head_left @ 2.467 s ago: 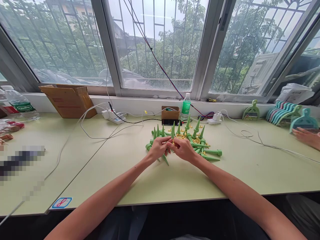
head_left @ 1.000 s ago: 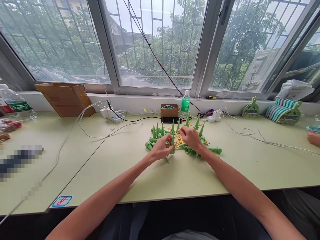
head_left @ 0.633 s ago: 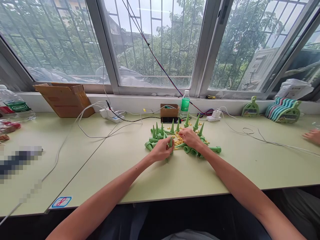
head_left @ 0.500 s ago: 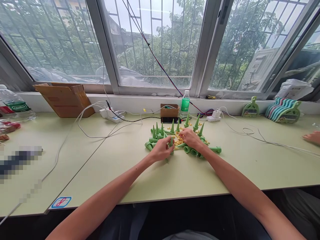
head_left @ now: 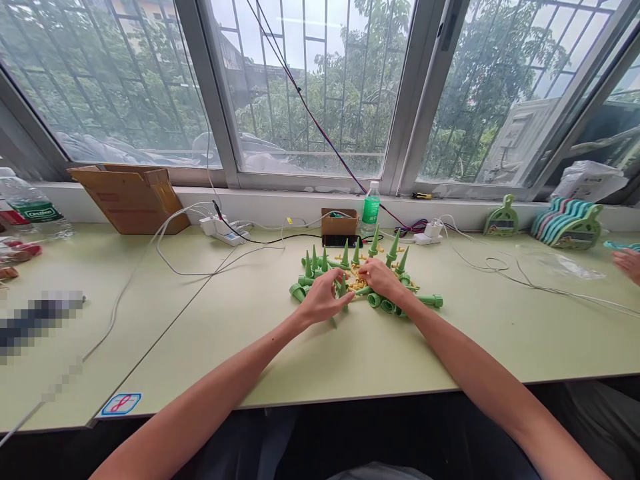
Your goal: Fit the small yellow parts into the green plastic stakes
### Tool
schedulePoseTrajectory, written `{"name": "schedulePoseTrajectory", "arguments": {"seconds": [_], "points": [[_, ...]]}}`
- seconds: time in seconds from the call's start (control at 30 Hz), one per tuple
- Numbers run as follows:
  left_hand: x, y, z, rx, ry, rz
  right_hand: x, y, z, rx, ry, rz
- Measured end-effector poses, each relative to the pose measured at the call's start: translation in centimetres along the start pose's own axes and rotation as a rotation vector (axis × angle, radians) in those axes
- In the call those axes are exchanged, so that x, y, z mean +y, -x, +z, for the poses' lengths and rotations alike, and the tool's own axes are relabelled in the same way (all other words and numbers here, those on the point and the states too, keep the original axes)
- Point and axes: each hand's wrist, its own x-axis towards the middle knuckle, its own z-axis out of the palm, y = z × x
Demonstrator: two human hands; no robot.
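Observation:
A heap of green plastic cone spikes (head_left: 395,250) lies mid-table, some upright, some on their sides, with small yellow pieces (head_left: 358,283) scattered among them. My left hand (head_left: 323,300) is curled around one green spike (head_left: 342,288) at the near left of the heap. My right hand (head_left: 383,278) reaches into the yellow pieces with its fingers bent in a pinch; what it holds is hidden.
The pale green table (head_left: 310,353) carries white cables (head_left: 170,260), a power strip (head_left: 223,230), a cardboard box (head_left: 130,197), a small brown box (head_left: 340,221), a phone (head_left: 341,241), a green bottle (head_left: 371,203). Coloured dustpans (head_left: 565,223) and another person's hand (head_left: 627,263) are at the right.
My right hand has left the spike in my left hand and gone forward into the yellow pieces. My left hand has stayed curled on its spike. The other person's hand has shifted slightly.

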Motion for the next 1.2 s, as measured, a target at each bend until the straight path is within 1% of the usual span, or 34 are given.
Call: {"name": "schedulePoseTrajectory", "arguments": {"seconds": [0.2, 0.47, 0.67, 0.97, 1.2], "points": [[-0.1, 0.0, 0.1, -0.029, -0.030, 0.005, 0.0, -0.2, 0.3, -0.023, 0.020, 0.039], [-0.7, 0.0, 0.3, -0.052, -0.059, 0.042, 0.2, -0.3, 0.6, -0.027, 0.003, 0.053], [-0.8, 0.1, 0.3, -0.061, -0.087, 0.032, 0.5, -0.3, 1.0, -0.030, -0.006, 0.046], [-0.6, 0.1, 0.3, -0.075, -0.091, 0.027, 0.6, -0.4, 1.2, -0.015, 0.024, 0.034], [-0.8, 0.1, 0.4, -0.077, -0.093, 0.033, 0.7, -0.4, 1.2, 0.030, 0.025, 0.023]]}}
